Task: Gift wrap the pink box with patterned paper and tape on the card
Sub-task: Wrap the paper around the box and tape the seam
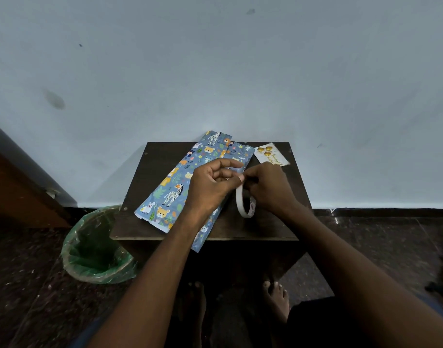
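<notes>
Patterned paper [175, 187] hides the box entirely (card [271, 154] lettering illegible).

Small dark wooden desk [278, 229] stands against the wall. On it: blue animal-print wrapped parcel [175, 187] lying diagonally at left; white card with gold balloons [269, 154] at the far right corner. Green-lined round waste bin [97, 249] on the floor, left of desk.

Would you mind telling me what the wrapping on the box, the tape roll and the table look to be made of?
Wrapping: printed paper, matte, judging by sharp folds and creased ends. Tape roll: probably a thin white cardboard core; the tape on it is too faint to judge. Table: dark wood or laminate board, dull finish, with a visible screw near the corner.
</notes>
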